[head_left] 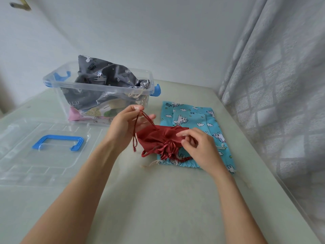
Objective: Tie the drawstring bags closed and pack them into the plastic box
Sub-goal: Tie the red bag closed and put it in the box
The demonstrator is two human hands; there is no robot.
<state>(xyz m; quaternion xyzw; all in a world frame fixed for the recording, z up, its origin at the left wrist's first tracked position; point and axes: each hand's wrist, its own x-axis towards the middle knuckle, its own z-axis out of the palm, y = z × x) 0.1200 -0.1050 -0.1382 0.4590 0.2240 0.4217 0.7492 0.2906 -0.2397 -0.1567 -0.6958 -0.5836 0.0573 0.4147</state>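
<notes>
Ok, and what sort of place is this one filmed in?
Probably a room at home, not a workshop: a plain pale table pushed into a corner of white wall, with a patterned curtain hanging along its right side. Nothing industrial is in view.

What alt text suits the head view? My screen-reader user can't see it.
A person's left hand pinches the dark red cord of a red satin drawstring bag while the right hand grips its gathered mouth, over blue unicorn-print bags on a pale table. Behind, a clear plastic box holds a grey unicorn-print bag; its blue-handled lid lies left.
</notes>
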